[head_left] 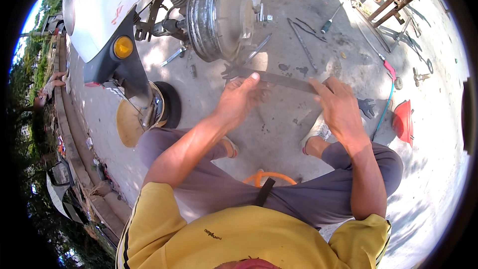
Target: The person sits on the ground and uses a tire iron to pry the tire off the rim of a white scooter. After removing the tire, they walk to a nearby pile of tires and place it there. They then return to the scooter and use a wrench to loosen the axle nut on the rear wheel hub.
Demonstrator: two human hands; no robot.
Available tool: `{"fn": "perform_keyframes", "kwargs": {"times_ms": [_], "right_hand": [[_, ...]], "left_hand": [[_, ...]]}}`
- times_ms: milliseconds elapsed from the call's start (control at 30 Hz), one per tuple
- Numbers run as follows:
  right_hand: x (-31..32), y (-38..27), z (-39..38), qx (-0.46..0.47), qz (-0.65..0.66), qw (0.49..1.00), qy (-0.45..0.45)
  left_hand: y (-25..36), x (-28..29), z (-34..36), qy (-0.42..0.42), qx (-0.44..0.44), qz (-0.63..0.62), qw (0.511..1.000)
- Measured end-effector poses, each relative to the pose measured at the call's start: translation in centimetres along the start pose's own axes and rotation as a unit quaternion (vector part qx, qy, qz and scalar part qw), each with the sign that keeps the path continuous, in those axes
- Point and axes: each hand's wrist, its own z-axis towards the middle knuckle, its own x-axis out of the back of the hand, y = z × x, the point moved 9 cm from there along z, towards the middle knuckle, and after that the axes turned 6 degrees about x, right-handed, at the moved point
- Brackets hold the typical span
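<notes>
Both hands hold a long, flat, dark wrench (284, 80) crosswise in front of my knees. My left hand (236, 98) is closed on it near its forked jaw end, thumb on top and the fingers partly blurred. At the other end, my right hand (340, 107) grips the bar from above between thumb and fingers. Just beyond the wrench is a worn metal wheel rim (211, 17) with its hub, mounted on the axle of a white vehicle (112, 15). A thin metal bar (259, 48) lies on the ground by the rim.
Pry bars (302, 45), a screwdriver (326, 26) and a spanner (174, 56) lie on the concrete. A yellowish tub (128, 128) stands left beside a black tyre (172, 104). To the right are a red bowl (404, 123), a blue hose (383, 114) and a metal stand (398, 2).
</notes>
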Motion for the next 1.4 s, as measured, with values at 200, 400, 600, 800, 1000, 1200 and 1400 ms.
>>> {"fn": "perform_keyframes", "kwargs": {"times_ms": [200,400,600,800,1000,1200,1400], "right_hand": [[-1.6,1.6,-4.1,-0.142,0.177,0.970,-0.082],[-6.0,-1.4,-6.3,-0.319,0.441,0.816,-0.194],[-8.3,-3.5,-6.2,-0.321,0.537,0.757,-0.188],[-7.7,-4.2,-6.1,-0.351,0.530,0.744,-0.206],[-7.7,-4.2,-6.4,-0.359,0.547,0.727,-0.208],[-7.9,-4.1,-6.4,-0.330,0.547,0.748,-0.180],[-8.0,-4.7,-5.9,-0.339,0.558,0.731,-0.196]], "left_hand": [[0.8,4.8,-1.8,0.114,-0.001,0.110,0.987],[6.9,11.3,-2.6,0.281,-0.276,0.246,0.886],[8.0,12.6,-1.6,0.277,-0.218,0.315,0.881],[9.8,12.1,-2.3,0.307,-0.265,0.309,0.860],[11.0,11.5,-1.9,0.292,-0.300,0.324,0.848],[11.4,12.0,-1.8,0.310,-0.292,0.322,0.845],[11.7,11.6,-1.8,0.295,-0.294,0.339,0.843]]}}
